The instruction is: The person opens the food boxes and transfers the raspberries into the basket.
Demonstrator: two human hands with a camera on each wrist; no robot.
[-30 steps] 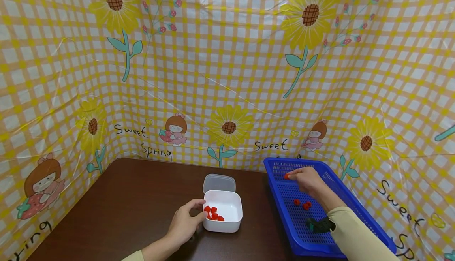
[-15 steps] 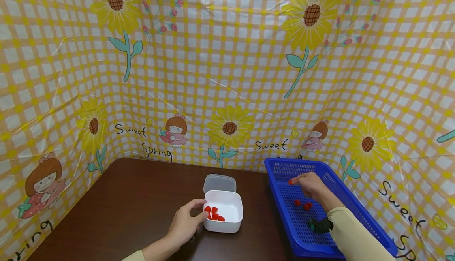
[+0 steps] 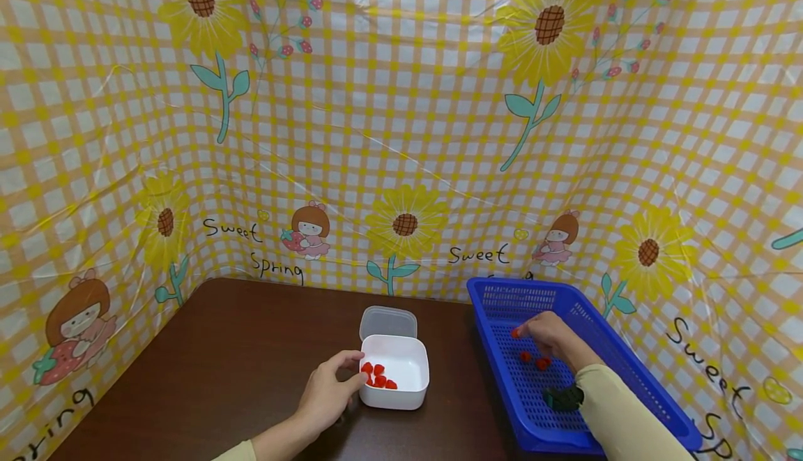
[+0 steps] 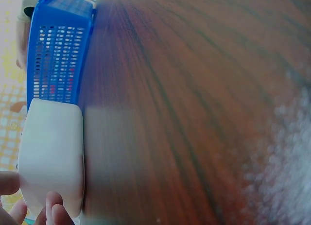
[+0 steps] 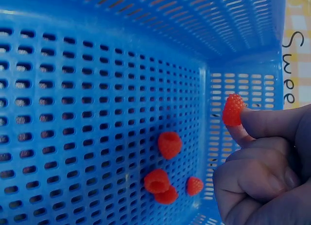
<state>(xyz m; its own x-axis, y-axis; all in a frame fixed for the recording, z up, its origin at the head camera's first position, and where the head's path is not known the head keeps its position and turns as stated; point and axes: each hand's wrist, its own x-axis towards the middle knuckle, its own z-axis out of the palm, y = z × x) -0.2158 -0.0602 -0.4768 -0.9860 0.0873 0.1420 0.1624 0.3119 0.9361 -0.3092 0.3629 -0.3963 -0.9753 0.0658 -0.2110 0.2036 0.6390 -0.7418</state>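
In the head view my left hand [image 3: 327, 390] rests its thumb and fingertips at the left rim of a white box [image 3: 410, 397]. Several red raspberries [image 3: 380, 381] lie in the box's left part. The left wrist view shows fingertips [image 4: 56, 213] against the box's side wall. Over the blue basket [image 3: 492, 377], my right hand [image 3: 552, 335] pinches one raspberry [image 5: 234, 110] between thumb and index finger, the other fingers curled in. Several loose raspberries [image 5: 170, 145] lie on the basket's perforated floor, close to the held one.
Behind the white box lies a translucent lid [image 3: 388, 323]. The basket has raised, slotted walls and stands at the right of the dark brown table [image 3: 263, 342]. A dark green device [image 3: 562, 398] shows at the right cuff. Checkered cloth [image 3: 401, 133] encloses the back and sides.
My right hand has come down and slightly nearer inside the basket, still pinching the raspberry. The left hand and the white box have stayed where they were.
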